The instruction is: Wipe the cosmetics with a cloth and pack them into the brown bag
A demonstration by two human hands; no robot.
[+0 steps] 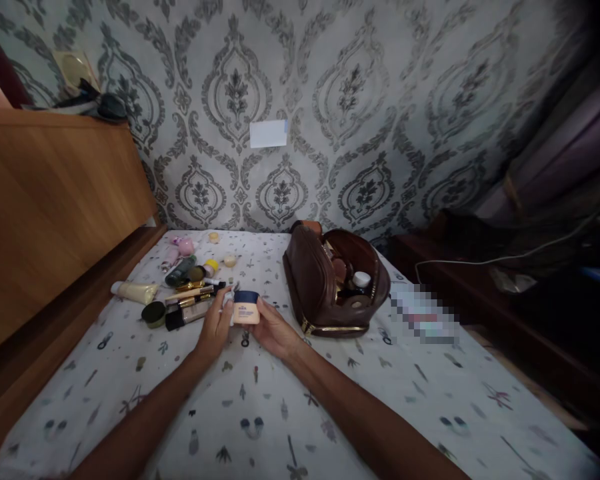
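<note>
Pinching dark-lidded jar (pixel 247 309) with right hand (pixel 276 331), left hand (pixel 215 325) grip unclear, open brown bag (pixel 307 280) holding white-topped container (pixel 361 279)

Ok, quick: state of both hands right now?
Left hand: at the dark-lidded jar's left side, grip can't be told.
Right hand: closed on the jar's right side.

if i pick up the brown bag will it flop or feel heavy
The brown bag probably has some weight, with several items visible inside. Its upright sides suggest it mostly keeps its shape. Tipped, it could spill the white round item, since the top gapes open.
</note>
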